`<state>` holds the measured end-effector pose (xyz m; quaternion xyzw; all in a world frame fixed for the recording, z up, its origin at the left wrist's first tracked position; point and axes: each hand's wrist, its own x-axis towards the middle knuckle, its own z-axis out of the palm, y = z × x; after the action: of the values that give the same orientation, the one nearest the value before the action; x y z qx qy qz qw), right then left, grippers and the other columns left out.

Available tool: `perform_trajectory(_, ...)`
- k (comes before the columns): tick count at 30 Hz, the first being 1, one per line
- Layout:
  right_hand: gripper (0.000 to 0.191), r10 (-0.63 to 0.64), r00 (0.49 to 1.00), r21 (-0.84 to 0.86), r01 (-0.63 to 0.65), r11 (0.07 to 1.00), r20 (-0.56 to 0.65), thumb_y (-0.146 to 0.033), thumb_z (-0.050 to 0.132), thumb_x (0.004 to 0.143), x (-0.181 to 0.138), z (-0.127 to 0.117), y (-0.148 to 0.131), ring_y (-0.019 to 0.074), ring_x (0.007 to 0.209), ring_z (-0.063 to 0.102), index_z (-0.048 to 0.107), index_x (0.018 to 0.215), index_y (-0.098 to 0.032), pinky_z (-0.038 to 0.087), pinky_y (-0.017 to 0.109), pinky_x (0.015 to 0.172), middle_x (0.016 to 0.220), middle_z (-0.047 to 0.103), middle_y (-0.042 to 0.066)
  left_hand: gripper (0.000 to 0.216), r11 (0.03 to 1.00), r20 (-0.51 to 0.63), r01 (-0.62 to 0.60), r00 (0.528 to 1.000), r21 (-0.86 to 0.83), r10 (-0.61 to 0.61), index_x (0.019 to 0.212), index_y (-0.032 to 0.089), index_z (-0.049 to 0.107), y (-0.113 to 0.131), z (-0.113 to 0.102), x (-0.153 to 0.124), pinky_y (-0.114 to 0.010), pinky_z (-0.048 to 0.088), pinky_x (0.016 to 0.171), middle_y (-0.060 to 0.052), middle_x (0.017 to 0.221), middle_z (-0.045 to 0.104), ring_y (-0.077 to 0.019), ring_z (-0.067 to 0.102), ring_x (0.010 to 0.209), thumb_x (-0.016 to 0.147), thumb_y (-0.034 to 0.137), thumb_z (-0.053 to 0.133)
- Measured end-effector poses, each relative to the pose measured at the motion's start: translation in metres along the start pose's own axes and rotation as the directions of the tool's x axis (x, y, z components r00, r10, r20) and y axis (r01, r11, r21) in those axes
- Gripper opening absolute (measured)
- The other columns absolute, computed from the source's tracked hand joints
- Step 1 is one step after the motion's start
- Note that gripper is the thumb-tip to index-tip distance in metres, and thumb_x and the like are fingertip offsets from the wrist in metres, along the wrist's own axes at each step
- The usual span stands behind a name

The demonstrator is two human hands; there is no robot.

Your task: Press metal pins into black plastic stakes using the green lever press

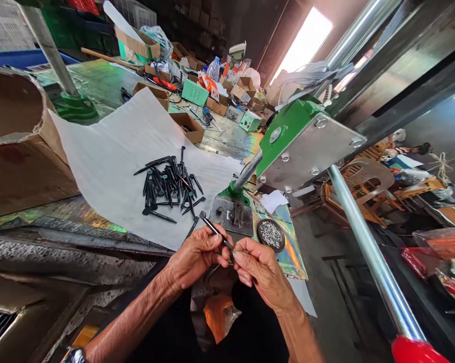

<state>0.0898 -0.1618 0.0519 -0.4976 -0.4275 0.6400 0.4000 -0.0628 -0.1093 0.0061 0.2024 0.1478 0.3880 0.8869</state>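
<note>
My left hand pinches a slim black plastic stake between thumb and fingers, tilted across the front of the bench. My right hand meets the stake's lower end, its thumb and forefinger closed on a tiny silvery piece that is mostly hidden. Just beyond my hands, a round black dish holds a heap of small silvery pieces. Farther left, a loose pile of similar black stakes lies on a white paper sheet.
A green and steel bench press with a steel base plate stands directly ahead. A shiny steel pole runs down at right. A large cardboard drum stands at left, and cardboard boxes crowd the far table.
</note>
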Motion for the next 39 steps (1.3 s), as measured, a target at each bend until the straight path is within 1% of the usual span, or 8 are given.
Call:
perform_trajectory(7, 0.027, 0.028, 0.999, -0.073, -0.027, 0.997, 0.018, -0.040, 0.063, 0.082, 0.001, 0.000, -0.002, 0.0039, 0.046, 0.033, 0.051, 0.075, -0.017, 0.023, 0.021, 0.042, 0.065, 0.048, -0.004, 0.022, 0.998, 0.001, -0.011, 1.000, 0.067, 0.011, 0.079, 0.012, 0.059, 0.004, -0.001, -0.004, -0.021, 0.053, 0.052, -0.004, 0.076, 0.062, -0.0116, 0.060, 0.058, 0.071, 0.024, 0.076)
perform_trajectory(12, 0.027, 0.062, 0.997, -0.180, -0.052, 0.982, 0.052, -0.040, 0.061, 0.083, 0.001, -0.005, -0.005, 0.0044, 0.045, 0.031, 0.049, 0.073, -0.018, 0.023, 0.022, 0.042, 0.061, 0.045, -0.005, 0.022, 0.972, 0.052, -0.049, 0.998, 0.228, 0.038, 0.080, 0.013, 0.059, 0.009, -0.003, -0.007, -0.024, 0.052, 0.054, -0.004, 0.075, 0.062, -0.0132, 0.059, 0.060, 0.074, 0.029, 0.074)
perform_trajectory(15, 0.027, 0.078, 0.997, -0.220, -0.071, 0.973, 0.020, -0.040, 0.061, 0.082, 0.003, -0.005, -0.001, 0.0046, 0.045, 0.029, 0.049, 0.071, -0.018, 0.021, 0.021, 0.042, 0.059, 0.041, -0.006, 0.021, 0.932, 0.072, -0.093, 0.995, 0.349, 0.072, 0.084, 0.014, 0.060, 0.009, -0.006, -0.008, -0.025, 0.052, 0.059, -0.003, 0.074, 0.063, -0.0144, 0.060, 0.062, 0.077, 0.031, 0.070)
perform_trajectory(23, 0.029, 0.113, 0.970, 0.221, -0.065, 0.973, -0.214, -0.033, 0.077, 0.064, 0.026, 0.002, 0.025, 0.0024, 0.044, 0.026, 0.055, 0.064, -0.015, 0.016, 0.018, 0.040, 0.056, 0.043, -0.005, 0.021, 0.800, -0.007, -0.173, 0.976, 0.575, 0.216, 0.085, 0.015, 0.061, 0.003, -0.010, 0.006, -0.027, 0.049, 0.061, -0.004, 0.067, 0.063, -0.0164, 0.060, 0.063, 0.079, 0.035, 0.064)
perform_trajectory(27, 0.023, 0.106, 0.946, 0.382, 0.020, 0.924, -0.307, -0.025, 0.080, 0.055, 0.043, -0.004, 0.029, 0.0025, 0.046, 0.028, 0.063, 0.062, -0.012, 0.019, 0.017, 0.040, 0.058, 0.050, -0.001, 0.015, 0.610, 0.017, -0.250, 0.933, 0.752, 0.360, 0.086, 0.017, 0.064, -0.005, -0.018, 0.027, -0.027, 0.048, 0.065, -0.003, 0.069, 0.063, -0.0163, 0.059, 0.067, 0.084, 0.028, 0.055)
perform_trajectory(29, 0.021, 0.092, 0.938, 0.421, 0.061, 0.905, -0.335, -0.022, 0.078, 0.052, 0.050, -0.009, 0.030, 0.0029, 0.047, 0.029, 0.067, 0.066, -0.011, 0.021, 0.017, 0.041, 0.060, 0.052, 0.000, 0.014, 0.531, 0.036, -0.263, 0.916, 0.806, 0.399, 0.087, 0.018, 0.063, -0.007, -0.022, 0.038, -0.027, 0.047, 0.067, -0.002, 0.070, 0.063, -0.0161, 0.059, 0.067, 0.085, 0.027, 0.052)
perform_trajectory(34, 0.025, 0.081, 0.924, 0.487, 0.120, 0.865, -0.373, -0.018, 0.074, 0.049, 0.059, -0.017, 0.034, 0.0050, 0.050, 0.034, 0.071, 0.073, -0.012, 0.025, 0.018, 0.041, 0.064, 0.055, 0.002, 0.012, 0.534, 0.002, -0.212, 0.931, 0.818, 0.366, 0.084, 0.018, 0.055, -0.003, -0.023, 0.067, -0.026, 0.046, 0.058, 0.000, 0.060, 0.058, -0.0151, 0.056, 0.056, 0.081, 0.028, 0.048)
perform_trajectory(39, 0.029, 0.063, 0.911, 0.501, 0.166, 0.849, -0.408, -0.016, 0.079, 0.052, 0.036, -0.032, 0.026, 0.0049, 0.052, 0.036, 0.073, 0.080, -0.013, 0.027, 0.016, 0.042, 0.068, 0.057, 0.003, 0.009, 0.449, -0.001, -0.171, 0.934, 0.877, 0.358, 0.080, 0.019, 0.051, 0.004, -0.023, 0.096, -0.024, 0.042, 0.052, 0.002, 0.056, 0.055, -0.0139, 0.052, 0.051, 0.076, 0.025, 0.046)
